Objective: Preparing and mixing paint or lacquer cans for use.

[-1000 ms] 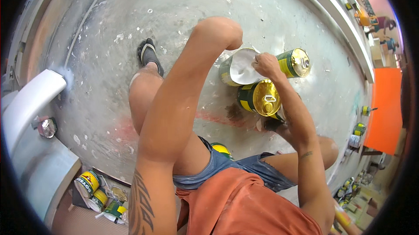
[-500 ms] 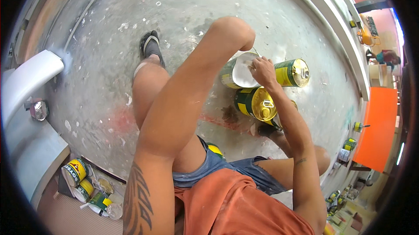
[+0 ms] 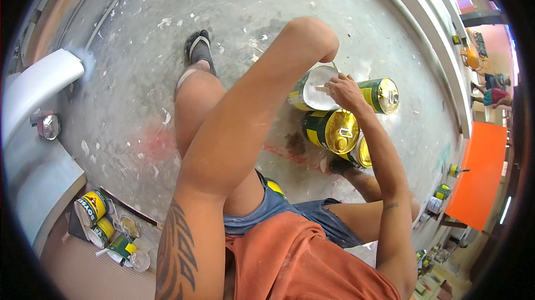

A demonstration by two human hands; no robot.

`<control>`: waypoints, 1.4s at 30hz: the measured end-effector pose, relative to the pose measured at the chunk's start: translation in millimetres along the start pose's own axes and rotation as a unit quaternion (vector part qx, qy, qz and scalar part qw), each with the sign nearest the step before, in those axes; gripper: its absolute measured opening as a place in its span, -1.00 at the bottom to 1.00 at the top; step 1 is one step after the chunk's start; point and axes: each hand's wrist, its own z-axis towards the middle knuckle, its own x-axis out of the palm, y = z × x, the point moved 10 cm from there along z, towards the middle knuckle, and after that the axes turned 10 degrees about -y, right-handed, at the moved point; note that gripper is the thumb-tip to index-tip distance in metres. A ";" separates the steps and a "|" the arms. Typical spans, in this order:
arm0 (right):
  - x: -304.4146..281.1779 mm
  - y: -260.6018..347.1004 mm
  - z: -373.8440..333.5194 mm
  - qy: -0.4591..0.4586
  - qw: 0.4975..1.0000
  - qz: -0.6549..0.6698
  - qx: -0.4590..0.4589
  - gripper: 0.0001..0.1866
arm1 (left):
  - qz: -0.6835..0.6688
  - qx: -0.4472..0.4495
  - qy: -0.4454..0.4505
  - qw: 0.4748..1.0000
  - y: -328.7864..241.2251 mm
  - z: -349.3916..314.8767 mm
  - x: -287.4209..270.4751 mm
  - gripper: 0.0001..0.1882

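Beyond my knees, an open green and yellow can point(image 3: 301, 98) with white contents point(image 3: 319, 89) stands on the floor. My right hand point(image 3: 345, 91) reaches over its right rim, fingers drawn together over the white. Whatever they grip is too small to make out. My left forearm crosses from the lower left, and my left hand point(image 3: 326, 44) bends down at the can's far side, its fingers hidden. A thin wire handle point(image 3: 335, 66) shows between the hands. Closed cans with shiny gold lids stand beside it: one can point(image 3: 387, 96) to the right, another can point(image 3: 341, 132) nearer me, and a partly hidden can point(image 3: 364, 152).
At left are a white curved piece point(image 3: 44, 85) and a small tin point(image 3: 50, 126). Used paint cans point(image 3: 92, 206) stand lower left. An orange panel point(image 3: 476, 177) is at right, with more cans point(image 3: 442, 191) beside it. Far right, people point(image 3: 495, 95) are in the background.
The view has shifted slightly, so the cans and both arms appear a little further right. My hands keep nearly the same place at the open can. More of the people at far right shows.
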 end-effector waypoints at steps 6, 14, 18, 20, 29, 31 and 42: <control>17.6 8.2 -7.7 0.156 0.979 -0.026 -0.125 -0.79 | -0.005 -0.010 0.003 1.000 2.6 -3.4 -0.4 -0.56; 10.6 20.6 12.4 0.099 0.980 0.124 -0.121 -0.72 | -0.001 -0.002 0.006 1.000 -1.4 3.6 3.1 -0.56; 12.9 21.7 18.1 0.090 0.986 0.118 -0.074 -0.71 | -0.005 -0.015 0.005 1.000 1.2 -1.6 0.1 -0.56; -1.1 14.3 22.7 0.004 0.994 0.107 -0.020 -0.73 | -0.005 -0.019 0.007 1.000 2.4 -1.9 1.2 -0.57; -12.8 -13.1 12.0 -0.043 0.994 -0.102 0.010 -0.85 | 0.006 0.001 -0.021 1.000 -3.6 1.1 -3.4 -0.57; -8.3 -19.9 0.1 -0.010 0.992 -0.129 -0.003 -0.86 | -0.010 -0.004 0.004 1.000 -6.2 5.9 -0.8 -0.57; 18.0 -46.3 -27.3 0.090 0.925 0.233 0.287 -0.57 | 0.002 -0.019 -0.002 1.000 3.2 1.3 1.5 -0.56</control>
